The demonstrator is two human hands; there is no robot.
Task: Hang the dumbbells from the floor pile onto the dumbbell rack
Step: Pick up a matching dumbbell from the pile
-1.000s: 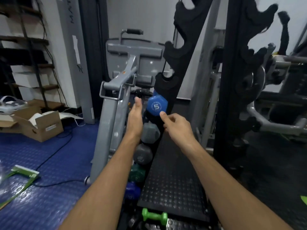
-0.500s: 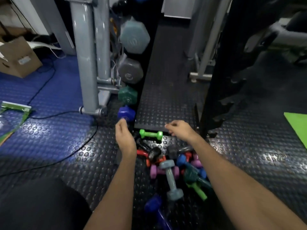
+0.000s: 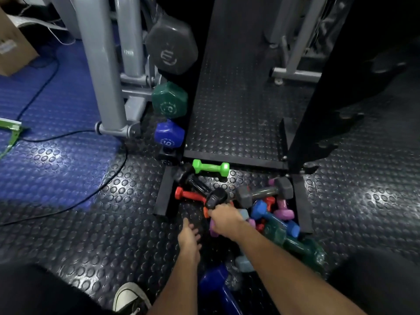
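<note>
Floor pile (image 3: 261,208) of small dumbbells lies on the studded black floor (image 3: 91,223) at the rack's foot, between its two base rails: green, red, purple, blue, grey, dark green, mostly hex-ended, crossing one another. Right hand (image 3: 225,220) curled down into the pile beside a black dumbbell (image 3: 216,197); which one it grips, cannot tell. Left hand (image 3: 189,238) loose, fingers relaxed, holding nothing. Dumbbell rack (image 3: 302,133) already carries grey, green and blue dumbbells (image 3: 169,134) stacked on its left side.

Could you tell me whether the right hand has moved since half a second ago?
Yes. The right hand was beside the bright green dumbbell; it has come back towards the person, into the pile, and now grips a black dumbbell.
</note>
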